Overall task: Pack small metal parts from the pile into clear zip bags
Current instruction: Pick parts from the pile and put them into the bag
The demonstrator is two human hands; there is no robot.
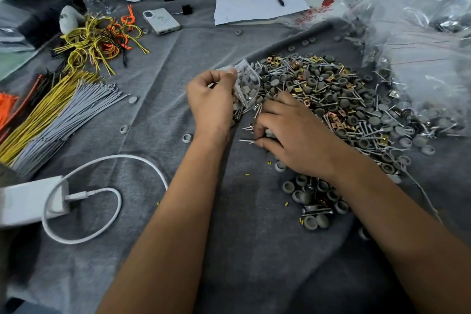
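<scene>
Head view: my left hand (211, 99) pinches the part-filled zip bag (246, 84); my right hand (288, 132) grasps screws (248, 128). I should hold the mouth wide.

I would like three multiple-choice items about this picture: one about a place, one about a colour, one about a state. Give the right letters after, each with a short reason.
1. Where does the phone lie?
A. on the far side of the cloth, near the loose wires
B. on top of the pile of parts
C. in the right hand

2. What colour is the charging cable?
A. black
B. white
C. orange

3. What is the left hand doing?
A. lying flat on the cloth
B. holding a pen
C. pinching a small zip bag with grey caps in it

Key:
1 A: the phone lies on the cloth beside the loose wires.
2 B: the charging cable is white.
3 C: the left hand pinches the zip bag beside the pile.
</scene>
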